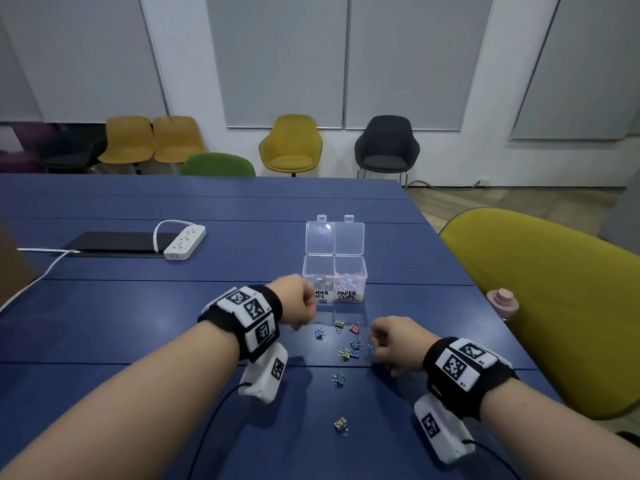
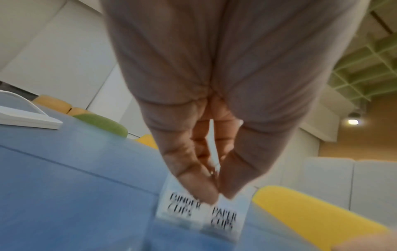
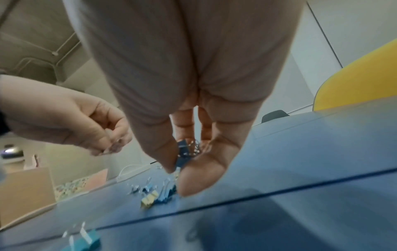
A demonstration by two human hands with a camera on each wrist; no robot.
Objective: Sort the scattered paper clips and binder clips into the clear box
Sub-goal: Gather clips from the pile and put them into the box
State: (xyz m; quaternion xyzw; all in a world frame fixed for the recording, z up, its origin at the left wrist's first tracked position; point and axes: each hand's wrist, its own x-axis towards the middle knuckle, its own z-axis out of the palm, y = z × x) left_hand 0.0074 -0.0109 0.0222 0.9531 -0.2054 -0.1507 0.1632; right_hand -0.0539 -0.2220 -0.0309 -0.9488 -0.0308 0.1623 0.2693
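Observation:
The clear box (image 1: 360, 271) stands on the blue table (image 1: 138, 323) with both lids open, labelled BINDER CLIPS and PAPER CLIPS; coloured clips lie in both halves. My left hand (image 1: 304, 317) hovers right in front of its binder-clip label (image 2: 182, 206), fingertips (image 2: 206, 191) pinched on something small with a silvery glint, apparently a clip. My right hand (image 1: 375, 344) is low over the table and pinches a blue binder clip (image 3: 182, 152) between thumb and finger. Several coloured binder clips (image 1: 349, 351) lie scattered between the hands; one more (image 1: 341, 424) lies nearer me.
A white power strip (image 1: 184, 242) and a black mat (image 1: 114, 242) lie at the far left. A pink bottle (image 1: 502, 301) stands by the table's right edge, next to a yellow-green chair (image 1: 554, 306). More chairs line the back wall.

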